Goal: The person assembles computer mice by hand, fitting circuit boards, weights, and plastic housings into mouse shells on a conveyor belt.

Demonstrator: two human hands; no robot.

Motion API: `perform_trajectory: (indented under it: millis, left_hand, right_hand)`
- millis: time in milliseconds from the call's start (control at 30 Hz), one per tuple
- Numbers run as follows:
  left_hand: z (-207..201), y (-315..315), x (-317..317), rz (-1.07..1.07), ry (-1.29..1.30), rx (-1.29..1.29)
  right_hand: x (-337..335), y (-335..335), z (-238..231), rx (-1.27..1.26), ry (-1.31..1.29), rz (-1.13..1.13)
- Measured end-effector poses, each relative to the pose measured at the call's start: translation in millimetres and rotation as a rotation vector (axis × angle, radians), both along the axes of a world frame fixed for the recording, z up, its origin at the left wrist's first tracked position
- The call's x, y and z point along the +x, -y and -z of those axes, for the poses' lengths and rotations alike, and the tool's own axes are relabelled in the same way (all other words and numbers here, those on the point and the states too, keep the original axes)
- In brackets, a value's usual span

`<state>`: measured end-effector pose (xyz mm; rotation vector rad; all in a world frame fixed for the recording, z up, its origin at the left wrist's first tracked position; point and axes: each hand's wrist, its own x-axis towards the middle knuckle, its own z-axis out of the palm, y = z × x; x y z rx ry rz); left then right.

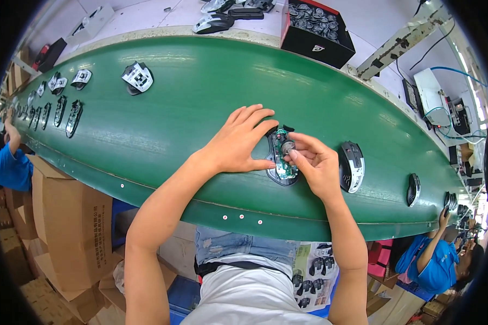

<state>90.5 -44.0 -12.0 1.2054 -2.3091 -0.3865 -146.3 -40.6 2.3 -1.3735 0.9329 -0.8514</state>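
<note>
An opened computer mouse base [283, 176] with a green circuit board lies on the green conveyor belt in front of me. My left hand [237, 142] is at its left side, thumb and index finger holding its edge, the other fingers stretched out. In my right hand [315, 162] a round grey scroll wheel [288, 147] is pinched between thumb and fingers, right over the board. The fingers partly cover the wheel, so I cannot tell whether it touches the board.
Right of my hands lies a mouse shell [352, 167], with a smaller one [413, 189] beyond. A black box [320, 51] of round grey parts stands behind the belt. At left are a white-and-black shell [138, 78] and several circuit boards [74, 118]. People in blue work at both ends.
</note>
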Motion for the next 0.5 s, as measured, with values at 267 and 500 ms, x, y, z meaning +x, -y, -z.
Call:
perform_trajectory:
  millis: [267, 500]
  left_hand:
    - [1.2, -5.6, 4.4, -0.003, 0.006, -0.01]
    - [3.9, -3.6, 1.4, 0.02, -0.01, -0.007]
  right_hand:
    - [1.7, 5.3, -4.6, 0.045, 0.108, 0.075]
    - [6.7, 1.6, -1.3, -0.074, 0.042, 0.127]
